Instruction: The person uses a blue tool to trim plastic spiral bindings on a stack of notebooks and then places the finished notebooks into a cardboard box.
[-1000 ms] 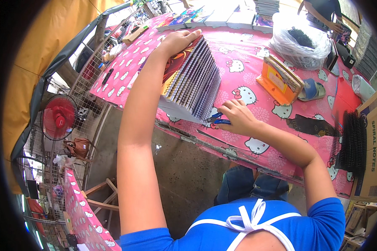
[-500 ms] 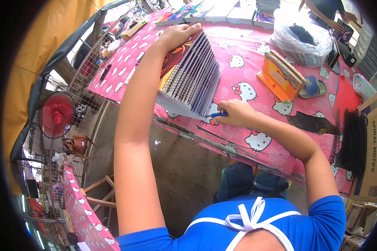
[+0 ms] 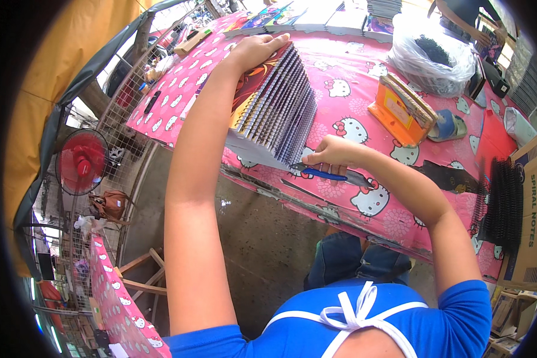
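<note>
A tall stack of spiral-bound notebooks [image 3: 280, 107] stands at the near edge of the table, its wire coils facing right. On its top cover, patterned in yellow, red and brown, my left hand [image 3: 258, 52] lies flat with fingers stretched toward the coil side. My right hand [image 3: 338, 152] is closed on blue-handled cutting pliers [image 3: 325, 173]. The tips of the pliers reach the lowest coils at the stack's near right corner. Fingers partly cover the handles, and I cannot tell whether the jaws touch a wire.
An orange stand [image 3: 394, 116] and a tape roll [image 3: 447, 126] sit right of the stack. Behind are a plastic bag of black coils [image 3: 429, 65] and more books [image 3: 313, 18]. Black coils [image 3: 500, 200] lie by a cardboard box [image 3: 528, 209]. Another person [image 3: 468, 21] stands far right.
My right hand has turned and risen a little, so more of the blue handles shows below it. The left hand stays on the stack.
</note>
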